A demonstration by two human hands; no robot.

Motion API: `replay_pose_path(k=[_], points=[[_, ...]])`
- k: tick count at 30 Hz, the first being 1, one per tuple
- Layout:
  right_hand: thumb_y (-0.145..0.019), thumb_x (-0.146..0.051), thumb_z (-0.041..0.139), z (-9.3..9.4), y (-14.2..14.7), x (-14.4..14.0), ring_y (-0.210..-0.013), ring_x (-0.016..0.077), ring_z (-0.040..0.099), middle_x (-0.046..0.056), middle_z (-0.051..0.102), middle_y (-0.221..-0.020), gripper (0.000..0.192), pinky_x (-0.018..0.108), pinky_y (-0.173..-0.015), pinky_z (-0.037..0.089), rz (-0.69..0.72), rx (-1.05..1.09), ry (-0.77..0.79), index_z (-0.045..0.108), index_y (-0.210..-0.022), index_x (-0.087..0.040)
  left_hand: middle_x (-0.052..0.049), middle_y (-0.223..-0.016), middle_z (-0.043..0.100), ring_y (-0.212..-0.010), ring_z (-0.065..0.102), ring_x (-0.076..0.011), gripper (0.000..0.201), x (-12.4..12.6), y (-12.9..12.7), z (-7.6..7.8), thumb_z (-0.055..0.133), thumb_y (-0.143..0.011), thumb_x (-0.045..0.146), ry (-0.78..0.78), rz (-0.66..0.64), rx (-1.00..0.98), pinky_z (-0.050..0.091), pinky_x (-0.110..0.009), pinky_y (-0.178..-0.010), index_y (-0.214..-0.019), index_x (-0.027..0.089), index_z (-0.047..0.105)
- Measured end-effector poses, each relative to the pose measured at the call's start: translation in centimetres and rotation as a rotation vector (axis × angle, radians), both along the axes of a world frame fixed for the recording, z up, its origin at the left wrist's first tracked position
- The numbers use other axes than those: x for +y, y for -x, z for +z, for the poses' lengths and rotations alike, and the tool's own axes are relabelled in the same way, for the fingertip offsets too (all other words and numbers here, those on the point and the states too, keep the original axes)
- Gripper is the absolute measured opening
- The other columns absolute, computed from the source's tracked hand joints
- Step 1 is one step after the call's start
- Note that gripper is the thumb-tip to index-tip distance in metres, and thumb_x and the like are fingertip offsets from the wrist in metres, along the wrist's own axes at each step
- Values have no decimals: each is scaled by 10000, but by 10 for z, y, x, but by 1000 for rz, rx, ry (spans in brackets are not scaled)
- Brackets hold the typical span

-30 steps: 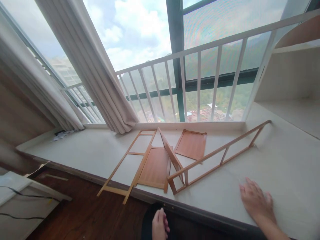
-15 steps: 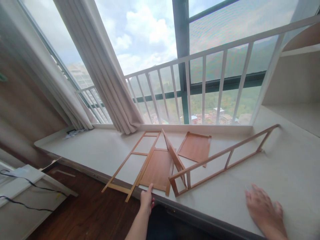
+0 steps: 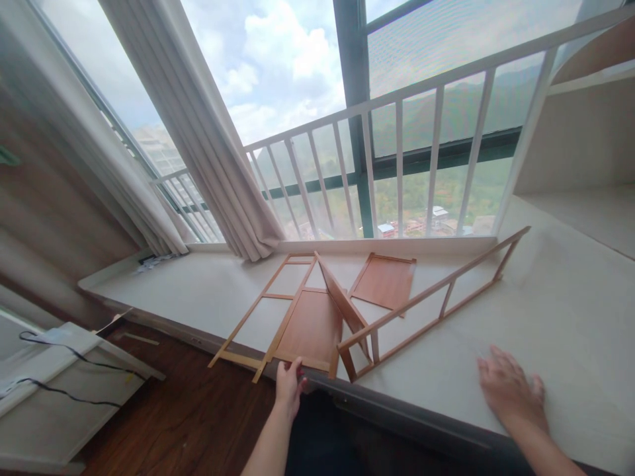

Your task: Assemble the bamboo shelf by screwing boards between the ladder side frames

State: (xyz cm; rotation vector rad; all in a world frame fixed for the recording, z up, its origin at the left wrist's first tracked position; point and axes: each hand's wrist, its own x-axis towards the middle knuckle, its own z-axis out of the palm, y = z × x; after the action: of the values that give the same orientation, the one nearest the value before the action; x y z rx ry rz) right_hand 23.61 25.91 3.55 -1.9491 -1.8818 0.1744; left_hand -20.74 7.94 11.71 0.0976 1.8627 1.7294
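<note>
The left hand [image 3: 288,385] pinches the near edge of the wooden panel [image 3: 307,327], a light, stiff board overhanging the window ledge [image 3: 198,297], while the right hand [image 3: 510,393] rests open, flat, holding nothing.

The left hand [image 3: 289,385] reaches forward, arm extended, fingers curled. The right hand [image 3: 510,395] lies flat, palm down, fingers spread.
</note>
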Motion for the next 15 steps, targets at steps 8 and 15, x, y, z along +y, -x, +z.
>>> replay_pose_path(k=[8,15], points=[[-1002,-425,214,4,-1,3,-1421,330,486,156,561,-1523,548,667,-1200,262,-9,69,0,692,-1085,-170,-6,-1001,617,-845,623,-130,397,16,-2,38,709,-659,288,-296,33,168,530,-228,-693,-1010,246,531],[-1052,-384,358,105,44,-36,-1396,297,502,173,609,-1396,360,510,-1192,358,355,356,-571,595,-860,-193,27,-894,568,-758,572,-112,366,42,12,69,626,-656,306,-339,119,335,471,-222,-675,-999,238,518]])
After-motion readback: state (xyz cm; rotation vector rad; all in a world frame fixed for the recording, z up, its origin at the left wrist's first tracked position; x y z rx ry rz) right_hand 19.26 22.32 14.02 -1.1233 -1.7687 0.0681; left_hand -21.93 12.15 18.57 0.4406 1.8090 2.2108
